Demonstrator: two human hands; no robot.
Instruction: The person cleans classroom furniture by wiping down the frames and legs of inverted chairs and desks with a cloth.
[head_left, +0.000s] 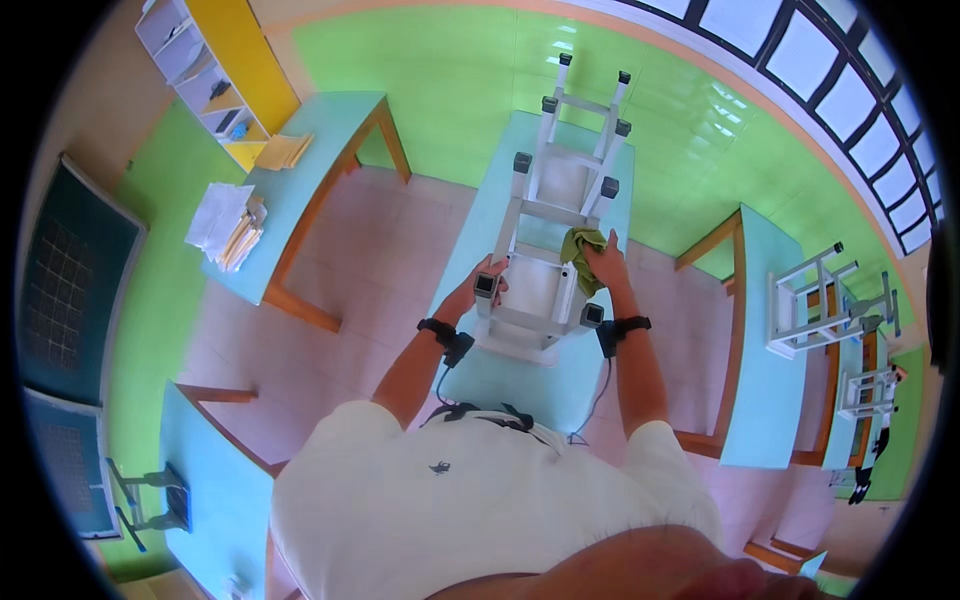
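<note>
A white stool (525, 348) lies upside down on a light blue table (455, 365), its legs with dark end caps pointing up. My left hand (470, 290) is wrapped round the stool's near left leg. In my right hand (608, 268) is a crumpled olive-green cloth (580, 250), pressed against the stool's right side frame. Part of the stool's frame is hidden behind the cloth and my fingers. Just beyond stands more white upturned stool framing (562, 185), in line with the first. Both wrists wear black bands with small boxes and cables.
A green wall (420, 70) stands behind the table. To the left, another blue table (330, 125) carries stacked papers (230, 225) and envelopes (283, 150), beside a yellow-sided shelf (235, 60). On the right, a blue table (765, 400) holds another upturned stool (800, 310). Pink tiled floor (350, 250) lies between.
</note>
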